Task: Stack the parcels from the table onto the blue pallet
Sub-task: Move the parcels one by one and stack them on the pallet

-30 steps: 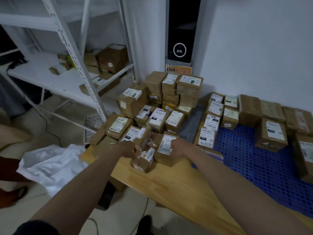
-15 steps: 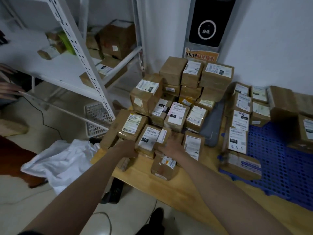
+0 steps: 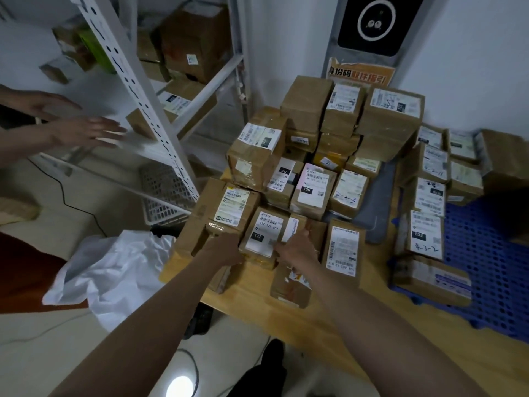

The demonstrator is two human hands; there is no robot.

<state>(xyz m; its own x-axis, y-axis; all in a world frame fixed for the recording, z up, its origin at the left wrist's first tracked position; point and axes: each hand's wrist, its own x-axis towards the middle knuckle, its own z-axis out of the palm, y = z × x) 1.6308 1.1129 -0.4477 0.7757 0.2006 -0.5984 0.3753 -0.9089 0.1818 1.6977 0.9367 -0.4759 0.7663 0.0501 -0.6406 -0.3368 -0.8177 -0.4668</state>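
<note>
Several brown cardboard parcels with white labels are piled on the wooden table (image 3: pixel 257 308). My left hand (image 3: pixel 223 250) and my right hand (image 3: pixel 296 249) hold the two sides of a small parcel labelled 122 (image 3: pixel 264 233) at the near edge of the pile. A larger parcel (image 3: pixel 229 210) lies just left of it, and an upright parcel (image 3: pixel 343 247) stands to its right. The blue pallet (image 3: pixel 483 253) lies at the right, with more parcels (image 3: pixel 426 233) along its left edge and back.
A white metal shelf rack (image 3: pixel 143 90) with boxes stands at the left. Another person's hands (image 3: pixel 83 130) reach over its shelf. A white plastic bag (image 3: pixel 114 273) and a white basket (image 3: pixel 163 193) lie on the floor beside the table. A small parcel (image 3: pixel 292 285) sits under my right wrist.
The view has swung left and closer to the pile. Both my hands have shifted onto the sides of the parcel labelled 122. Another person's hands have come further into view at the left.
</note>
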